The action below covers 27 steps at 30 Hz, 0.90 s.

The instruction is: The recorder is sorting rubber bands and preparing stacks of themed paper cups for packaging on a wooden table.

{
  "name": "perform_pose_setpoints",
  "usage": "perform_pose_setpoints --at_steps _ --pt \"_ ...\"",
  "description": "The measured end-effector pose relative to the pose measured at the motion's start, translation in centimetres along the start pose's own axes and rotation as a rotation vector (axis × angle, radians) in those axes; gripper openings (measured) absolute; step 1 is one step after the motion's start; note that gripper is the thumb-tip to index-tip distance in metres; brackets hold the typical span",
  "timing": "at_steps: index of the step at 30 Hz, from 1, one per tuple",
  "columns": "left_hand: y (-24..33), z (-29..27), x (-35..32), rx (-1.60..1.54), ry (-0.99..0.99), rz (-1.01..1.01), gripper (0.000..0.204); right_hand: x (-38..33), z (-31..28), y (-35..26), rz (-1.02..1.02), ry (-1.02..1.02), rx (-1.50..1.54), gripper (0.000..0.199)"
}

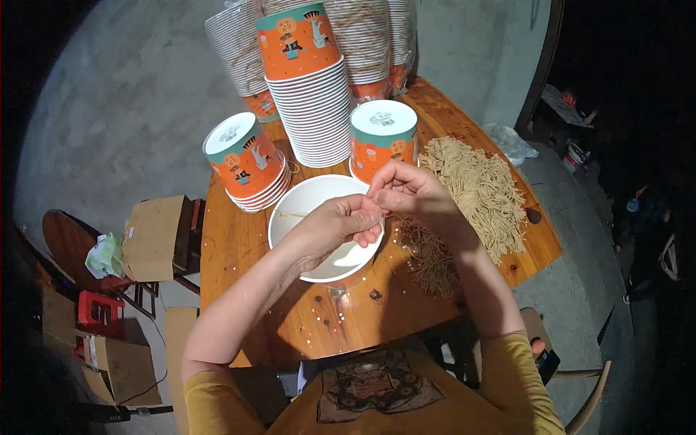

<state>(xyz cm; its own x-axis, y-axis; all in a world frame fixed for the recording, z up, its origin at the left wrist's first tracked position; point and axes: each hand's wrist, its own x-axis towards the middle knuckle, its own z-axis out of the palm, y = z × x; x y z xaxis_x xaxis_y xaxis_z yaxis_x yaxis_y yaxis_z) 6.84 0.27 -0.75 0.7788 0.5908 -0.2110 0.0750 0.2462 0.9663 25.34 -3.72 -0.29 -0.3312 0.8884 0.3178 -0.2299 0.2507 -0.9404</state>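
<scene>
A white paper bucket point(290, 250) sits on the wooden table in front of me, its open mouth toward me. My left hand point(344, 225) reaches over the mouth with its fingers closed in a pinch. My right hand point(409, 192) meets it at the bucket's right rim, thumb and forefinger pressed together. Between the fingertips a thin tan cord seems to be held, mostly hidden by the fingers. A bit of tan cord point(292, 214) also shows against the bucket's inner wall. Right of my hands lies a large heap of tan cords point(478, 192), with a darker, shaded bunch point(431, 254) below it.
Upturned orange buckets with printed figures stand behind: a short stack point(246, 163) at left, a tall stack point(308, 94) in the middle, another bucket point(384, 138) at right. Wrapped stacks point(366, 43) rise farther back. Small white beads point(319, 319) dot the table point(362, 312). Cardboard boxes point(154, 239) stand left.
</scene>
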Motion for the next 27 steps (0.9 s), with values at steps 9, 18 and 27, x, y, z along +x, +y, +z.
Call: perform_pose_setpoints --at_steps 9,18,27 --pt "0.1 0.1 0.2 0.093 -0.041 0.008 0.022 1.0 0.2 -0.5 0.073 -0.003 -0.138 0.012" --pt "0.1 -0.2 -0.3 0.023 -0.031 0.016 0.02 0.8 0.1 0.6 0.104 0.193 -0.347 0.015" --pt "0.6 0.2 0.1 -0.022 0.062 -0.023 0.016 -3.3 -0.4 1.9 -0.33 0.216 -0.805 0.017"
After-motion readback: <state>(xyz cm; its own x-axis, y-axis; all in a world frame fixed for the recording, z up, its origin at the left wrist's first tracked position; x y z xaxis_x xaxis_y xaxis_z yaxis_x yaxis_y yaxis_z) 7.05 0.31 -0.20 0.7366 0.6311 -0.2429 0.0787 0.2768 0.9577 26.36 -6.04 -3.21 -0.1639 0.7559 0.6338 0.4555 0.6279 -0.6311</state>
